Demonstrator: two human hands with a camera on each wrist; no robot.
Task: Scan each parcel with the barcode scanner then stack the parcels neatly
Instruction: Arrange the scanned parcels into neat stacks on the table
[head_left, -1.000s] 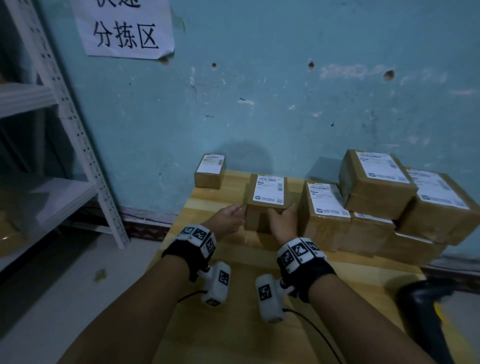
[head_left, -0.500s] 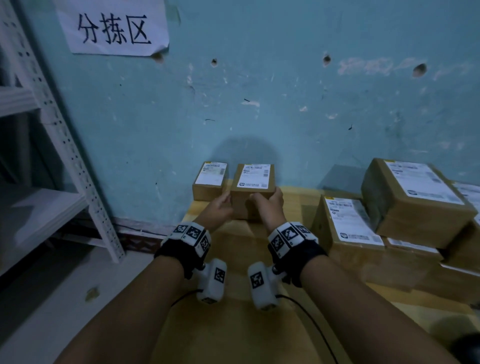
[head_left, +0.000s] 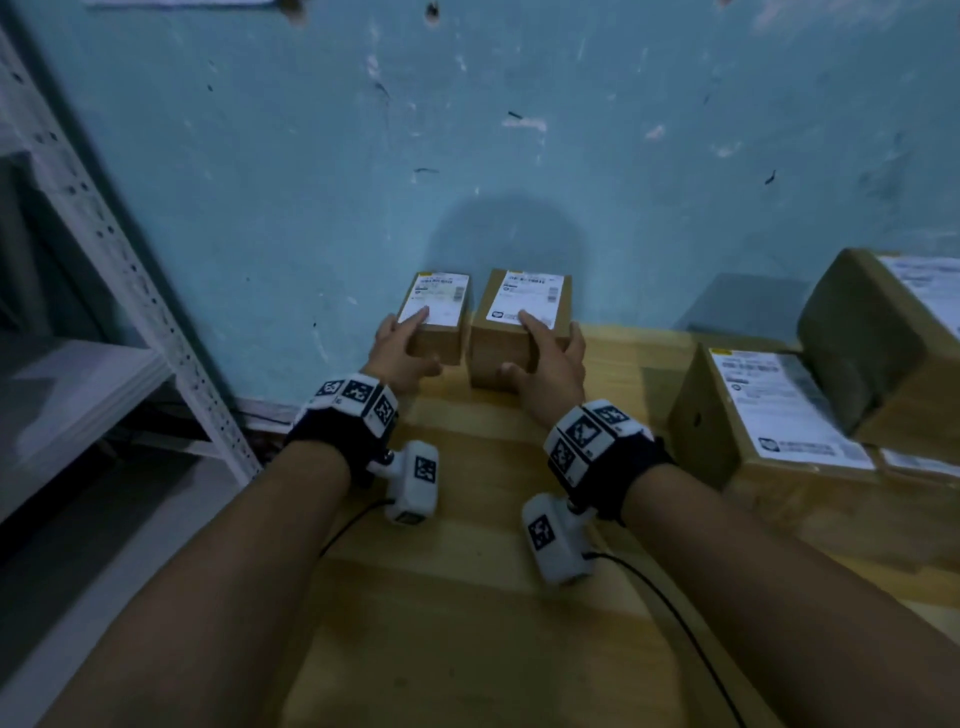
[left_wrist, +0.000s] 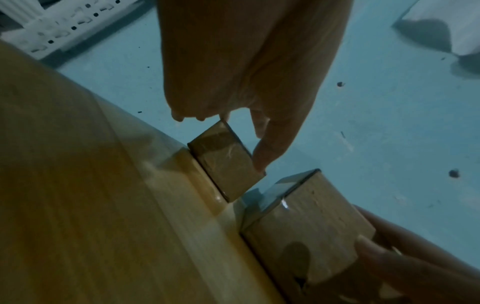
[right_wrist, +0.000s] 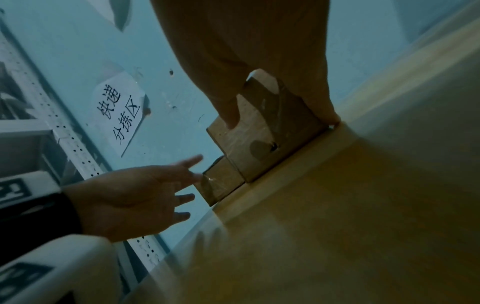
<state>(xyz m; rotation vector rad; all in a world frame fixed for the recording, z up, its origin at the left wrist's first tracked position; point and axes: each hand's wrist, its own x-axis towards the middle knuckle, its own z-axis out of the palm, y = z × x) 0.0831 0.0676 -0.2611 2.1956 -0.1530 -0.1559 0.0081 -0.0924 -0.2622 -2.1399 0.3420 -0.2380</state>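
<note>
Two brown parcels with white labels stand side by side at the far edge of the wooden table (head_left: 467, 597), against the blue wall. My right hand (head_left: 543, 351) grips the taller parcel (head_left: 496, 353), with its thumb (right_wrist: 230, 113) on the near face, the index finger on the label and the other fingers down the right side. My left hand (head_left: 410, 335) is spread, and its index fingertip (left_wrist: 262, 162) touches the top of the smaller parcel (head_left: 444, 301). A narrow gap separates the two parcels. No barcode scanner is in view.
A pile of larger labelled parcels (head_left: 769, 415) fills the right side of the table, with one big parcel (head_left: 872, 338) on top. A white perforated metal shelf (head_left: 130, 291) stands to the left, past the table's edge. Cables trail from the wrist cameras.
Both hands carried the taller parcel from beside the pile to the wall and set it down next to the smaller one. My left hand then moved onto the smaller parcel.
</note>
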